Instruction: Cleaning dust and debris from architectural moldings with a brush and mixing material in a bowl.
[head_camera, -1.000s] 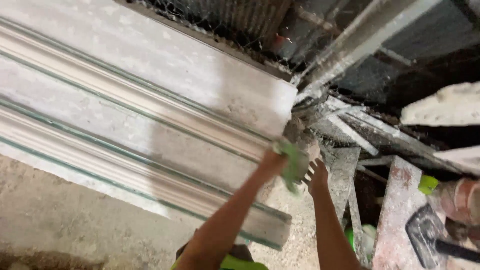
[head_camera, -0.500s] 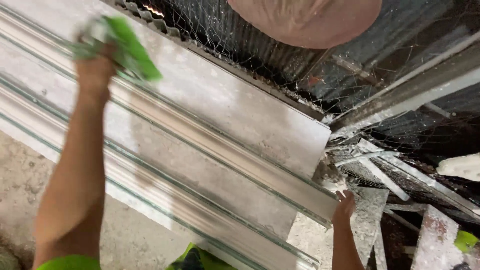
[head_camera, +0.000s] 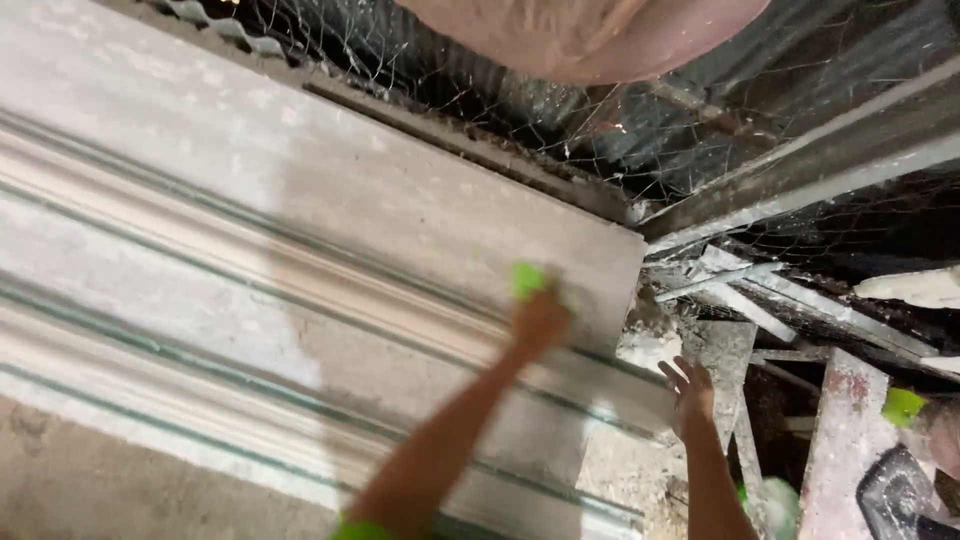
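A long moulded plaster cornice (head_camera: 250, 270) with raised ribs runs from the left edge to the middle right. My left hand (head_camera: 538, 320) presses a bright green sponge (head_camera: 527, 279) against the upper flat band of the cornice, near its right end. My right hand (head_camera: 688, 394) is open with fingers spread, palm against the cornice's lower right end, holding nothing. Both forearms rise from the bottom edge.
Wire mesh (head_camera: 520, 100) and dark metal framing (head_camera: 820, 150) lie above and to the right. Plaster-splashed wooden scaffold pieces (head_camera: 840, 440) stand at lower right. A rounded tan brim (head_camera: 590, 35) blocks the top. A rough grey wall (head_camera: 120, 490) fills the lower left.
My left hand has swept the green sponge from the upper left of the cornice down and right to its right end. My right hand has stayed at the lower right end.
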